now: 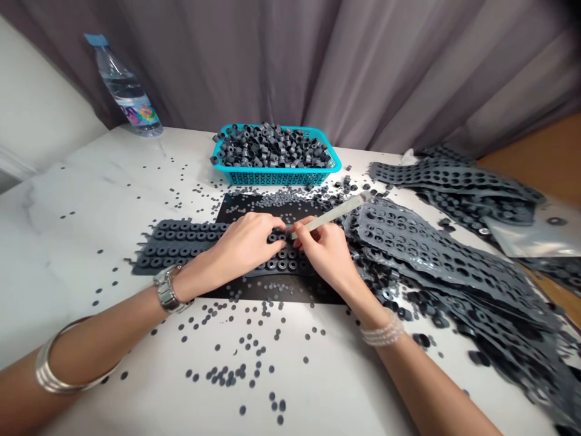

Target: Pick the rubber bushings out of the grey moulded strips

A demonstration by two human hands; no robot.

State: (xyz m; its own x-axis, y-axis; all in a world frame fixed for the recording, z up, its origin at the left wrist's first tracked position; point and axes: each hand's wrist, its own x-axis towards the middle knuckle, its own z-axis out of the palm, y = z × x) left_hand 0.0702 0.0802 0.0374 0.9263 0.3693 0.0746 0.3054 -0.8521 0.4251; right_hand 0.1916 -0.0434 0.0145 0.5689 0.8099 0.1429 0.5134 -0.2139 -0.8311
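Left hand [245, 245] lies curled over a rubber sheet [181, 247], its fingers bent down onto the rows of rings (whether it pinches anything, I cannot tell). Right hand [323, 259] is closed around a pale stick [333, 216], held between thumb and fingers like a pen, with its lower end at the sheet, just beside the left fingertips [282, 226].

A marble table [68, 242] runs beneath everything, with a grey curtain [272, 60] hanging behind it. A heap of punched sheets [436, 257] spreads across the right side, full of empty holes. The rubber sheet rests on a black mat [272, 292] and sticks out past its left edge. Behind the mat sits a blue basket [276, 177] piled high with loose rings [267, 148]. A water bottle [124, 88] stands at the table's far left. A bangle [49, 363] circles the left forearm, a watch [167, 289] the left wrist, and a beaded bracelet [382, 332] the right wrist. Small discs [227, 375] lie scattered over the table and mat.
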